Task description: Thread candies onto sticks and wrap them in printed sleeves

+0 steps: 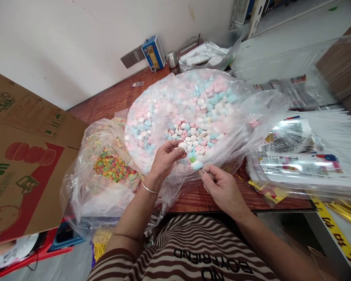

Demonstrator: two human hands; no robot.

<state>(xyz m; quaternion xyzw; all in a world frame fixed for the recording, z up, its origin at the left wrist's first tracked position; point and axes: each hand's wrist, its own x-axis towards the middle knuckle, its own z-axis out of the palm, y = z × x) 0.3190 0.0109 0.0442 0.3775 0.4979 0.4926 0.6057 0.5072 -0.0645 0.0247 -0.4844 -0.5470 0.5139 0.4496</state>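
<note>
A large clear plastic bag [159,105] lies open on the table, full of smooth pebble-shaped pieces [193,136] in pink, light blue and white. Over its near edge, my left hand [165,160] pinches a white pebble-shaped piece [183,146] between thumb and fingers. My right hand [222,189] is closed at the bag's near rim, thumb against forefinger, beside a light blue piece. What those fingertips hold, perhaps clear film, I cannot make out. A small green piece [192,159] shows between the hands.
Left of the big bag, another clear bag [78,191] holds small multicoloured rings [114,168]. A cardboard box [32,156] stands at the far left. On the right, a clear tray [295,185] holds printed packets and white sticks. A metal flask [172,60] and blue device [153,54] stand behind.
</note>
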